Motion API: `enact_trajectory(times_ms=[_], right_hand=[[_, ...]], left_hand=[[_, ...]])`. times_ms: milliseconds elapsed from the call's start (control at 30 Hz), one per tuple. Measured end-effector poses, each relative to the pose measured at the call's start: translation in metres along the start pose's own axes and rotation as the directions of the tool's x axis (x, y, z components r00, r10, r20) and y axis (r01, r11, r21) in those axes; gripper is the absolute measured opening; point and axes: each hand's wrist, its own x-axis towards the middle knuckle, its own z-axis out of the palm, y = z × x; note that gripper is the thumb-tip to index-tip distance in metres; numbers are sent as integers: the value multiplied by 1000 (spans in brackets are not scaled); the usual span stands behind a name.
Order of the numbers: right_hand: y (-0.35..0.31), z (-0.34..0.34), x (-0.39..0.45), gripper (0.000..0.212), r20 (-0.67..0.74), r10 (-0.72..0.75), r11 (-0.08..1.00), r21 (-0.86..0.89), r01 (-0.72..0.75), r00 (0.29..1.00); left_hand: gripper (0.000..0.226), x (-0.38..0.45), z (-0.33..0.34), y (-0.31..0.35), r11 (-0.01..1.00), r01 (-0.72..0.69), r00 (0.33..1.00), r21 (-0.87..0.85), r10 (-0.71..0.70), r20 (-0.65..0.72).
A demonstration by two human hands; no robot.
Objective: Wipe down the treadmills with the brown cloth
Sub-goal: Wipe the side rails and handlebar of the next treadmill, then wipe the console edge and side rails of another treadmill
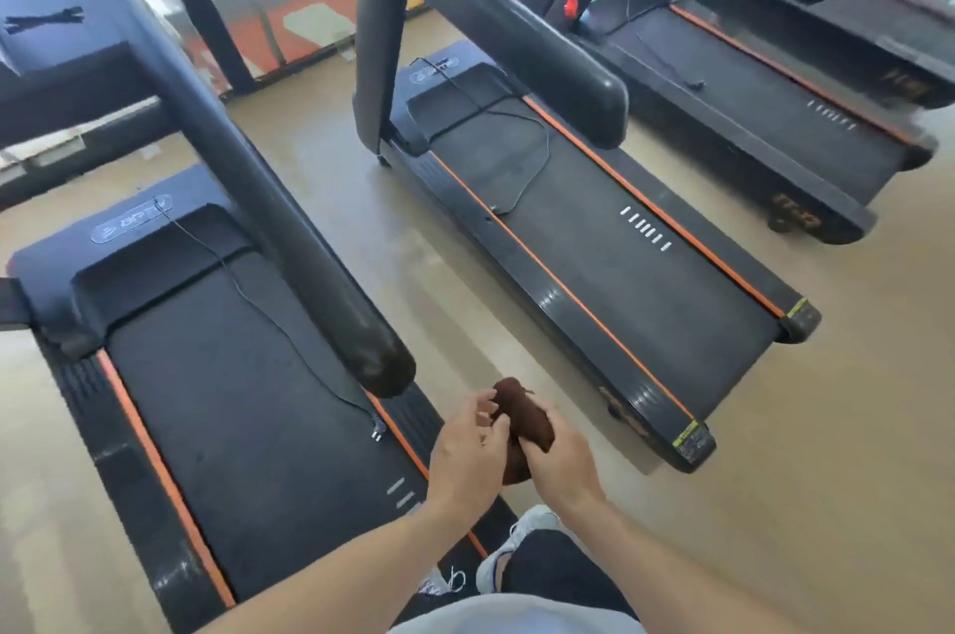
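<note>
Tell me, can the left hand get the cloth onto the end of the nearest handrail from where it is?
Probably yes. The left hand and right hand hold the bunched brown cloth just below and right of the near treadmill's handrail end, with nothing between them. The cloth looks wadded, so it may need opening first.

The cloth is brown, soft, nappy fabric, bunched up. The treadmill belt looks matt, finely textured black rubber; its side rails are smooth, slightly glossy black plastic with orange trim. The handrail is smooth and satin-dark. The floor is smooth tan with a dull sheen.
</note>
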Motion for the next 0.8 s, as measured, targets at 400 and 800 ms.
enact_trajectory(times_ms=[400, 800], right_hand=[[-1, -80, 5, 95, 104, -164, 985, -35, 169, 981], [-80, -144, 97, 78, 163, 133, 701, 682, -209, 978]], left_hand=[[22, 61, 42, 115, 894, 408, 909, -185, -378, 176], [6, 135, 45, 196, 920, 76, 983, -384, -5, 182]])
